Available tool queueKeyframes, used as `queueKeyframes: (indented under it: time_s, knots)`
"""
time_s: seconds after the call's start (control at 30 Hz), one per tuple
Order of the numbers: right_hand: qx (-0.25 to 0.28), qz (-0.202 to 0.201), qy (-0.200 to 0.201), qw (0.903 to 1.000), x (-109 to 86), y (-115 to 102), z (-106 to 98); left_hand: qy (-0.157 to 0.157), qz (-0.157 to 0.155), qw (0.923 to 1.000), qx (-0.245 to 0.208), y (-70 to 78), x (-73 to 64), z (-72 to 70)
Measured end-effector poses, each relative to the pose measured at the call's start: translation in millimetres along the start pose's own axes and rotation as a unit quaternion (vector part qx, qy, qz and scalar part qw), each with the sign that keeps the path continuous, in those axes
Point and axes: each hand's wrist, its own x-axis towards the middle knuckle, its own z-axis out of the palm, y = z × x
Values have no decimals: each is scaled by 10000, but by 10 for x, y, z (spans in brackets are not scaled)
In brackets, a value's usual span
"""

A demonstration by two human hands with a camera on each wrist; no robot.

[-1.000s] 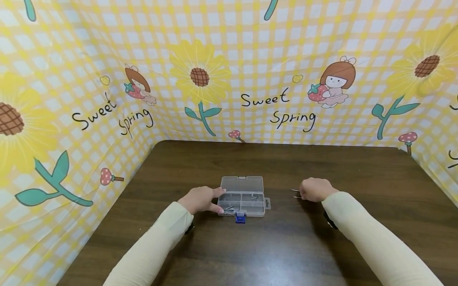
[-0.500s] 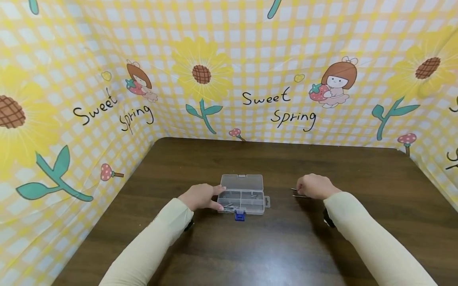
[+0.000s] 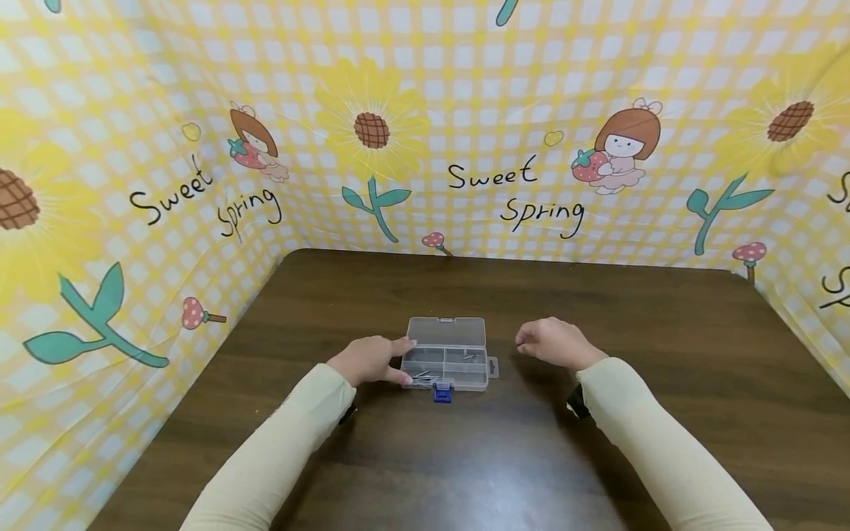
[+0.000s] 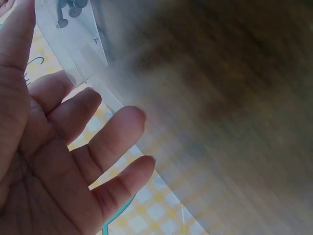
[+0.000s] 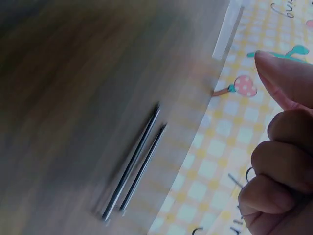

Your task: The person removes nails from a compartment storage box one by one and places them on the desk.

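Note:
A clear plastic compartment box (image 3: 465,385) lies with its lid (image 3: 446,332) swung back and its blue latch (image 3: 443,393) toward me. Several metal nails (image 3: 421,377) sit in its front left compartment, and a small metal piece (image 3: 469,358) is at the back right. My left hand (image 3: 365,360) holds the box's left end between thumb and index finger. In the left wrist view its other fingers (image 4: 110,147) are spread loosely. My right hand (image 3: 554,343), fingers curled, is right of the box with nothing visible in it. Two long nails (image 5: 133,161) lie side by side on the table.
A dark wood-grain table (image 3: 425,457) carries everything. Yellow checked cloth (image 3: 438,147) with printed flowers rises along its back and sides. A hang tab (image 3: 493,367) sticks out from the box's right side.
My right hand has moved left toward the box and now hides the two nails in the head view. The left hand stays at the box.

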Motion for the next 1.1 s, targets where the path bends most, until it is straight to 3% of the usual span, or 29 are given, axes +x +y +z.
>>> queueKeyframes:
  time_s: [0.13, 0.73, 1.1]
  knots:
    - [48, -177, 22, 9998, 125, -120, 42, 29, -24, 10000, -18, -15, 13, -1]
    - [-193, -510, -541, 9970, 700, -774, 219, 50, -267, 9996, 25, 12, 26, 35]
    - [-345, -537, -914, 9938, 932, -1066, 364, -25, -168, 9997, 198, 10, 26, 15]
